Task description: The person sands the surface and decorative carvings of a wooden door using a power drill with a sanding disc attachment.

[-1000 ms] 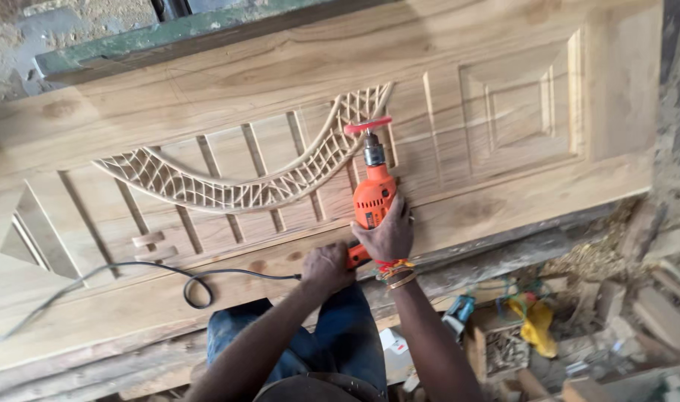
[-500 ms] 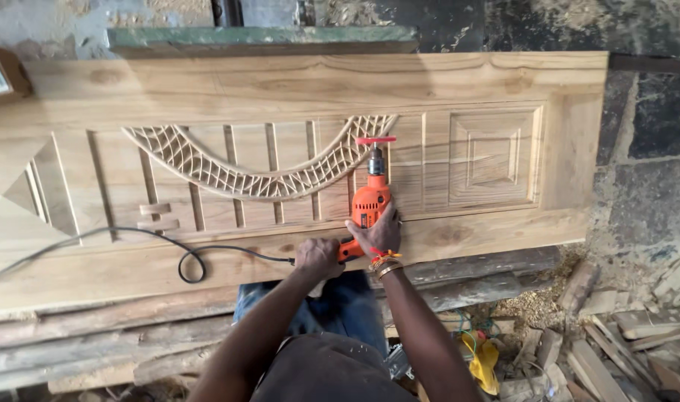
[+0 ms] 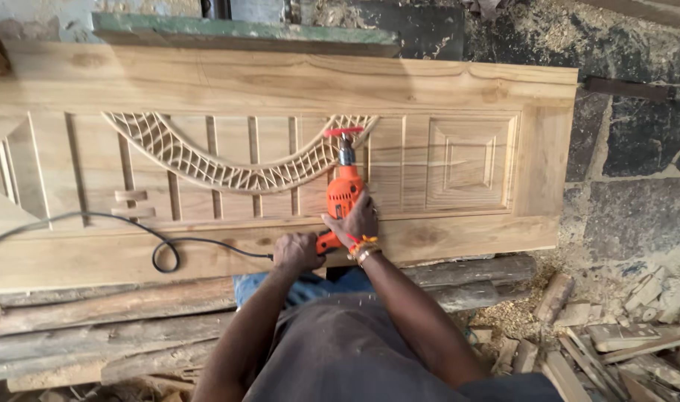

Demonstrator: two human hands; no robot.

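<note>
- A person bends over a carved wooden door (image 3: 459,82) laid flat, working an orange electric drill (image 3: 343,195) with both hands.
- The left hand (image 3: 297,251) is wrapped tight around the drill's rear handle, fingers closed on it, at the door's near rail.
- The right hand (image 3: 354,221) lies clamped over the drill's orange body just ahead of the left-hand grip, palm down, with coloured bangles (image 3: 364,247) on the wrist.
- Beyond the right hand's hold, the drill's metal chuck points away from the person; a red disc-shaped attachment (image 3: 343,132) at its tip meets the door's surface beside the end of a curved lattice carving (image 3: 228,167).
- A black power cord (image 3: 165,249) runs from under the left-hand grip out to the person's left, looping once on the door's near rail.
- To the right of the gripped drill sits a square recessed panel (image 3: 470,162) cut into the door.
- Below the hands, nearer the person, rough timber planks (image 3: 109,313) support the door.
- Off to the right of the hold, wood offcuts (image 3: 615,342) and sawdust litter the ground beside a stone wall (image 3: 637,179).
</note>
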